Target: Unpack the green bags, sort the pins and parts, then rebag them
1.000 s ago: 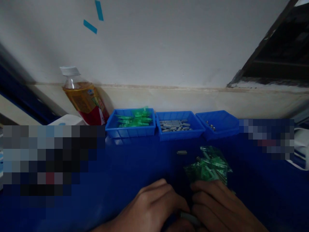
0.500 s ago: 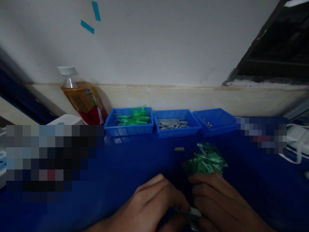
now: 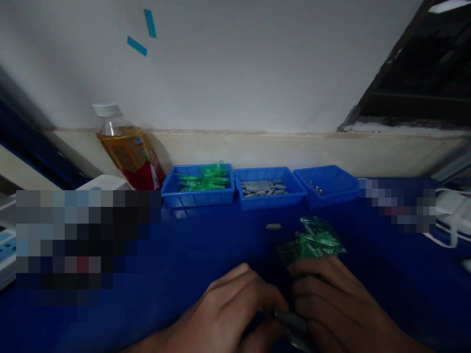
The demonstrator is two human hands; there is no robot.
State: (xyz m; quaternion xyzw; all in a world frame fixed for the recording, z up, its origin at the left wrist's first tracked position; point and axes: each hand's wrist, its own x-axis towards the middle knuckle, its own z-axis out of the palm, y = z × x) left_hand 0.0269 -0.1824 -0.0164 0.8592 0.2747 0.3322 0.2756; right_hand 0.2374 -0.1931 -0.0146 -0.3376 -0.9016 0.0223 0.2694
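My left hand (image 3: 235, 304) and my right hand (image 3: 334, 299) are close together at the bottom of the head view, fingers curled. Between them is a small grey metal piece (image 3: 292, 321), pinched by the left thumb and forefinger at one end and by the right fingers at the other. A second shiny edge shows just below it; whether it is a separate part I cannot tell. Right behind my right hand lies a heap of green clear plastic packets (image 3: 318, 239). One loose grey metal bar (image 3: 273, 227) rests on the blue table (image 3: 206, 245).
Three blue bins line the wall: one with green packets (image 3: 206, 182), one with grey metal bars (image 3: 263, 187), one with a few small metal bits (image 3: 316, 188). A tilted drink bottle (image 3: 128, 154) stands at left. A white cable (image 3: 452, 230) lies at right.
The metal piece between my hands has turned slightly and shows a darker face. Both hands stay nearly in place. The whole view has shifted a little.
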